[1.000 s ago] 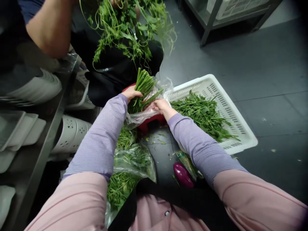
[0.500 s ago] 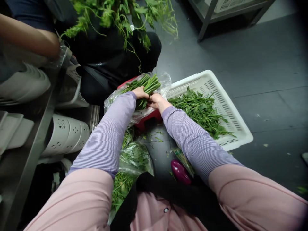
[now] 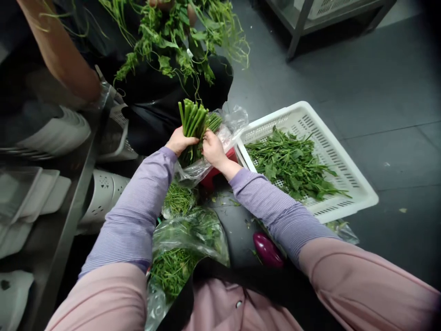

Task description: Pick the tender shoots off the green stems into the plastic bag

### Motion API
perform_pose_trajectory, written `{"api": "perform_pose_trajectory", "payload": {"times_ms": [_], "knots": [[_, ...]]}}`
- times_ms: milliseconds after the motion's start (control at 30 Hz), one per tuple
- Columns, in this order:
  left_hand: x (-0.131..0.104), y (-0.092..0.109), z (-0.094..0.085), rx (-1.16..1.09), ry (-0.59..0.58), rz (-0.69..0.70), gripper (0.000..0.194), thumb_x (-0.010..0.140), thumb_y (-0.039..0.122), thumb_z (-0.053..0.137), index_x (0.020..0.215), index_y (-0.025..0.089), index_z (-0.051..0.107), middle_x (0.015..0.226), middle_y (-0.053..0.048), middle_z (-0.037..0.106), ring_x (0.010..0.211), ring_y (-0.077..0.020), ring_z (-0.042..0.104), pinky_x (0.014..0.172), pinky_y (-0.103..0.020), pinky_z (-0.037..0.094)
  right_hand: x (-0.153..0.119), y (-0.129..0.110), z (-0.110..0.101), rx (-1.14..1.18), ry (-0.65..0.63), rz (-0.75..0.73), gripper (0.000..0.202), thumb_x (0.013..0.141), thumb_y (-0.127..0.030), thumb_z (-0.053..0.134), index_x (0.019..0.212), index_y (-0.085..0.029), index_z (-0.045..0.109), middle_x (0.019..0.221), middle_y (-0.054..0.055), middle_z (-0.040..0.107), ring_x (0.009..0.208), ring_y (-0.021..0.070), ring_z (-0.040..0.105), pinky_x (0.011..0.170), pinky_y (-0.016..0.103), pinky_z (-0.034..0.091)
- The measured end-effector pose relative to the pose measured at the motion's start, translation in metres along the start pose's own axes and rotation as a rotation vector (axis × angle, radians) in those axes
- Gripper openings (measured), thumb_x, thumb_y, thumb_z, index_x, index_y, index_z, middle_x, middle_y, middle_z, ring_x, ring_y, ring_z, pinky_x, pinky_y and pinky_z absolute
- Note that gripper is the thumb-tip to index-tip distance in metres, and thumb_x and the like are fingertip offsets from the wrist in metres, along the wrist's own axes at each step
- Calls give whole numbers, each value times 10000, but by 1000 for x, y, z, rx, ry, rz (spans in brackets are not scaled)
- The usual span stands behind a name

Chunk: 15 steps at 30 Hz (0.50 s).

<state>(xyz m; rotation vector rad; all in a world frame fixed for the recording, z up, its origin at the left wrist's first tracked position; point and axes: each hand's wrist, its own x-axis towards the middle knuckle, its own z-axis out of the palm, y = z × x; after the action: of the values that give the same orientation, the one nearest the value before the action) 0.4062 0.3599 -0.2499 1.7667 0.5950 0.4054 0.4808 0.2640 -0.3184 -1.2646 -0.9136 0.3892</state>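
A bunch of green stems (image 3: pixel 193 118) stands upright in my left hand (image 3: pixel 182 140), whose fingers and thumb wrap round it. My right hand (image 3: pixel 213 148) is closed against the right side of the bunch; what its fingertips pinch is too small to tell. Beneath both hands lies a clear plastic bag (image 3: pixel 223 138) with more stems (image 3: pixel 213 121), over a red stool (image 3: pixel 231 158). To the right, a white perforated basket (image 3: pixel 358 184) holds loose leafy greens (image 3: pixel 292 161).
Another person's arm (image 3: pixel 65 59) and dark-clothed knees are ahead, with leafy vines (image 3: pixel 172 41) held there. Bagged greens (image 3: pixel 193 230) and a purple eggplant (image 3: pixel 268 249) lie near me. A metal shelf (image 3: pixel 74 202) with white containers runs along the left.
My left hand has moved left and tilted the bunch from slanting right to upright. My right hand has shifted slightly left beside it. The other person's arm and vines have moved.
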Motion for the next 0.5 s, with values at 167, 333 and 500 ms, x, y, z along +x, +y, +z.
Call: {"api": "perform_pose_trajectory", "payload": {"times_ms": [167,333,500], "knots": [[-12,-6,6,-16,212,66,436,463,225,753,864,101,635,827,-41,668,830,-225,618,817,-340,469,9,-2,10,-79,166,8,462,820,-118,348,1235,-175,543,1243,72,590,1245,200,472,1136,438,305],[-15,-7,9,1,266,63,418,433,211,769,815,123,625,798,-19,650,795,-193,599,782,-307,470,14,-13,9,-116,-33,-13,459,772,-129,449,1209,-194,577,1306,69,563,1305,254,411,1154,489,255],[-18,-1,5,-11,355,77,277,469,171,712,719,119,605,676,3,596,649,-152,556,645,-276,460,22,-20,14,250,-180,49,489,801,-211,484,1289,-183,510,1285,45,580,1277,215,460,1128,452,322]]}}
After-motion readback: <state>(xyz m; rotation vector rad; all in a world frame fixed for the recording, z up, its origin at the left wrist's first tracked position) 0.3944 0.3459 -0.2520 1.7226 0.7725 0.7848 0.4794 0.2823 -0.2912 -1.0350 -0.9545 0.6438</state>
